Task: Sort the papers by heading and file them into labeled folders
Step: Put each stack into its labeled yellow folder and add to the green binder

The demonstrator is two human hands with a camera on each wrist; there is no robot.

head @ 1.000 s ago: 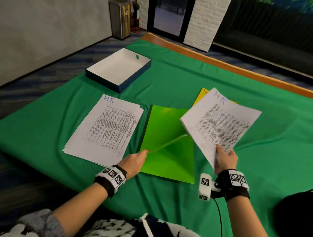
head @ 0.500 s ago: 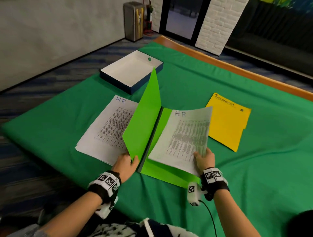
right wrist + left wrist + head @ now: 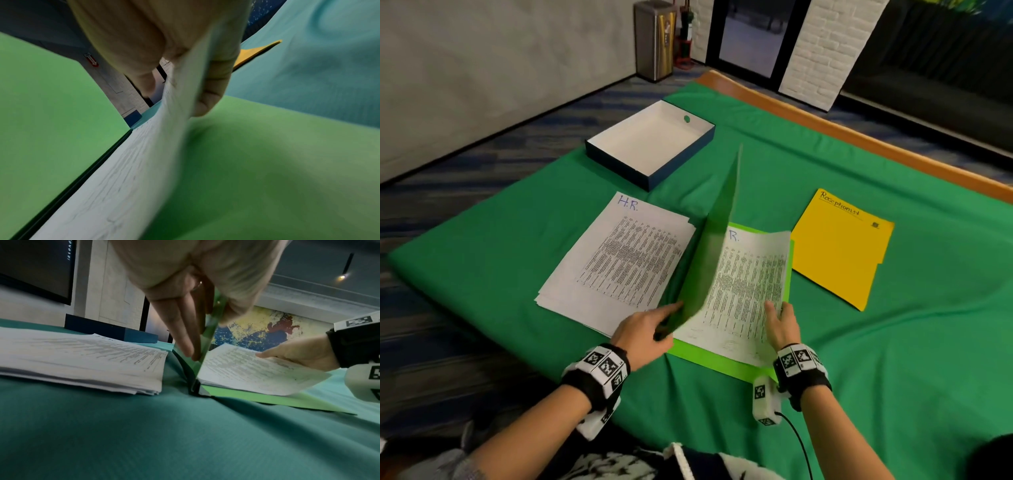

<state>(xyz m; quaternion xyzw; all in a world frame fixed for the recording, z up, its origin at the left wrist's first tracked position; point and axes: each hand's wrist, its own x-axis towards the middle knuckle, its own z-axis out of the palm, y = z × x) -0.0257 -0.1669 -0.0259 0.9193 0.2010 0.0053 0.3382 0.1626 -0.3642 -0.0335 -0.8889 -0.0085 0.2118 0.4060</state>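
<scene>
A green folder (image 3: 722, 359) lies open on the green cloth. Its cover (image 3: 717, 246) stands nearly upright, and my left hand (image 3: 671, 318) pinches the cover's near edge between thumb and fingers (image 3: 185, 340). Inside it lies a sheaf of printed papers (image 3: 746, 284) headed "H.R.", its right edge still curled up. My right hand (image 3: 779, 308) holds that sheaf at its near right corner, thumb on top and fingers (image 3: 213, 91) beneath. A second stack of H.R. papers (image 3: 619, 260) lies flat, left of the folder. A yellow folder (image 3: 839, 246) labeled "Receptionist" lies closed to the right.
An empty dark blue box with a white inside (image 3: 702, 144) stands at the back left on the cloth. The table's wooden edge (image 3: 825, 126) runs along the far side. A metal bin (image 3: 655, 37) stands on the floor beyond.
My left hand lifted the green cover from nearly flat to upright. My right hand brought the H.R. sheaf down from the air onto the folder's inner panel. The cover now leans over the papers.
</scene>
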